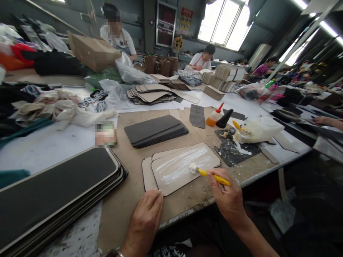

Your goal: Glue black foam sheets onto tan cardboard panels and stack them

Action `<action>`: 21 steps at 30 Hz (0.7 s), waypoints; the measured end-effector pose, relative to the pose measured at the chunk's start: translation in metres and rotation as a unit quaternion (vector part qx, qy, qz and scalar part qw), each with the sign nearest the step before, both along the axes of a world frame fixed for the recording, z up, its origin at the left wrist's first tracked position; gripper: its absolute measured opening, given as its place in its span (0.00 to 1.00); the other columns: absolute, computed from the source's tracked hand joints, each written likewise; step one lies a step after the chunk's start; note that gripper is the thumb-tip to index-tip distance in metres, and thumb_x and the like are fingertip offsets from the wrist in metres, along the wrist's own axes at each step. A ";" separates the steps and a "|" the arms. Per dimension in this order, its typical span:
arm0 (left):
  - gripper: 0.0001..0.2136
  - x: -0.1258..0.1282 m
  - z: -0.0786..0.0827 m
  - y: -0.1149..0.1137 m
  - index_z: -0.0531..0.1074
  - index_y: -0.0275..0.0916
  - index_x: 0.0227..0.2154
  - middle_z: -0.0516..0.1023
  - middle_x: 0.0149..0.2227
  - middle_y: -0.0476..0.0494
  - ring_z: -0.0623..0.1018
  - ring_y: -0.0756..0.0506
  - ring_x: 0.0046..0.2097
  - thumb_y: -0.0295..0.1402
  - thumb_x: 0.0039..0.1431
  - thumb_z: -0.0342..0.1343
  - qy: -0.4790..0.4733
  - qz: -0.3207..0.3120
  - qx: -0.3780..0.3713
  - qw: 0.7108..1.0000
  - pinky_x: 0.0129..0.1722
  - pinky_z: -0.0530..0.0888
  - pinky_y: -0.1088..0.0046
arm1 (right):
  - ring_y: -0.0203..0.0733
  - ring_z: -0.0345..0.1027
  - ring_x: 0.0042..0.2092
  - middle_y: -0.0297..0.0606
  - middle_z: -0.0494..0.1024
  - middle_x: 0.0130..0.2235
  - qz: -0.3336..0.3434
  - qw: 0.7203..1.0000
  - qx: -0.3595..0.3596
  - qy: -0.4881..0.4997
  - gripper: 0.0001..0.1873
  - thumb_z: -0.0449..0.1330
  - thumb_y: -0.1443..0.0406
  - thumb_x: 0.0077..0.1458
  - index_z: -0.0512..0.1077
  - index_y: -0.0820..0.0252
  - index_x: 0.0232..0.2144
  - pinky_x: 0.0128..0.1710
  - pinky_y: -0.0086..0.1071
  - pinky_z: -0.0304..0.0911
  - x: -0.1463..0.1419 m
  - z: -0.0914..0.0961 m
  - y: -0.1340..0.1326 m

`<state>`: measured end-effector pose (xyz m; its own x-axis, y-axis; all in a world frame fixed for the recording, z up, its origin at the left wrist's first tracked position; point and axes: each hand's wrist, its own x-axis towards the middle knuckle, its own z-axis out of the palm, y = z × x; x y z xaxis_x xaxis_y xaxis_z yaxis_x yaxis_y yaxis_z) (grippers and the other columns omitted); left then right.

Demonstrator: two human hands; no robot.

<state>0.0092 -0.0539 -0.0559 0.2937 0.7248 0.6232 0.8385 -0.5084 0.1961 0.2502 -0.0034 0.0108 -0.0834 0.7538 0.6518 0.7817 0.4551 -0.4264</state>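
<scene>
My right hand (227,196) is closed round the yellow handle of a glue brush (213,176). Its bristles, clotted with white, touch the top beige panel (184,166), a rounded board with dark edges. White streaks of glue cover much of that panel's middle. Under it, shifted to the left, lies another beige panel (147,175). My left hand (147,214) grips the top panel's near left corner, its fingers pressed together; the thumb is mostly hidden. Right of the panels, a translucent plastic container (264,129) lies on its side on a glue-spattered dark sheet (232,157).
Dark panels (152,130) lie stacked behind the work. A tall pile of long dark boards (59,192) fills the left. A bottle with orange liquid (213,117) stands beside a black bottle (224,119). Farther back are curved beige pieces (152,94) and co-workers. The table's front edge (198,208) runs close by.
</scene>
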 end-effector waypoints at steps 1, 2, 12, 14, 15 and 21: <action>0.12 0.000 0.000 0.000 0.71 0.33 0.40 0.76 0.39 0.40 0.75 0.45 0.42 0.26 0.62 0.41 -0.002 0.000 -0.004 1.000 0.43 0.77 0.66 | 0.41 0.69 0.37 0.39 0.74 0.33 0.017 0.999 -0.017 0.027 0.04 0.54 0.68 0.57 0.68 0.58 0.35 0.39 0.36 0.66 -0.012 0.001 -0.003; 0.12 0.000 0.001 0.000 0.71 0.33 0.40 0.76 0.39 0.40 0.75 0.45 0.42 0.26 0.62 0.42 -0.002 -0.001 -0.007 1.000 0.43 0.77 0.66 | 0.41 0.69 0.37 0.39 0.74 0.33 0.037 0.997 -0.037 0.059 0.04 0.54 0.69 0.57 0.68 0.58 0.35 0.38 0.36 0.66 -0.024 0.001 -0.006; 0.13 -0.002 -0.003 0.000 0.70 0.32 0.41 0.75 0.39 0.39 0.75 0.44 0.42 0.25 0.63 0.40 0.036 -0.010 0.011 0.999 0.42 0.77 0.65 | 0.40 0.69 0.36 0.40 0.73 0.32 0.021 0.996 -0.035 0.084 0.06 0.53 0.66 0.57 0.69 0.60 0.32 0.38 0.35 0.67 -0.010 -0.012 0.032; 0.13 -0.002 -0.005 0.000 0.70 0.32 0.41 0.75 0.40 0.39 0.75 0.44 0.43 0.25 0.63 0.40 0.042 -0.008 0.016 0.999 0.42 0.77 0.65 | 0.41 0.68 0.35 0.40 0.73 0.32 -0.058 0.998 0.004 0.024 0.07 0.53 0.64 0.57 0.69 0.60 0.31 0.38 0.37 0.66 0.031 -0.012 0.043; 0.13 -0.002 -0.005 0.000 0.70 0.32 0.41 0.75 0.40 0.39 0.75 0.44 0.43 0.26 0.63 0.41 0.042 -0.006 0.018 0.999 0.42 0.77 0.65 | 0.41 0.68 0.34 0.40 0.73 0.31 -0.081 0.997 0.016 -0.002 0.08 0.53 0.63 0.57 0.69 0.60 0.31 0.38 0.37 0.66 0.048 -0.012 0.045; 0.13 -0.001 -0.003 -0.001 0.71 0.33 0.40 0.76 0.39 0.39 0.75 0.44 0.42 0.26 0.62 0.41 0.016 -0.008 -0.003 1.000 0.43 0.77 0.66 | 0.42 0.68 0.36 0.40 0.74 0.32 0.005 0.999 0.011 -0.052 0.05 0.54 0.69 0.55 0.69 0.57 0.34 0.38 0.38 0.67 0.026 -0.003 0.003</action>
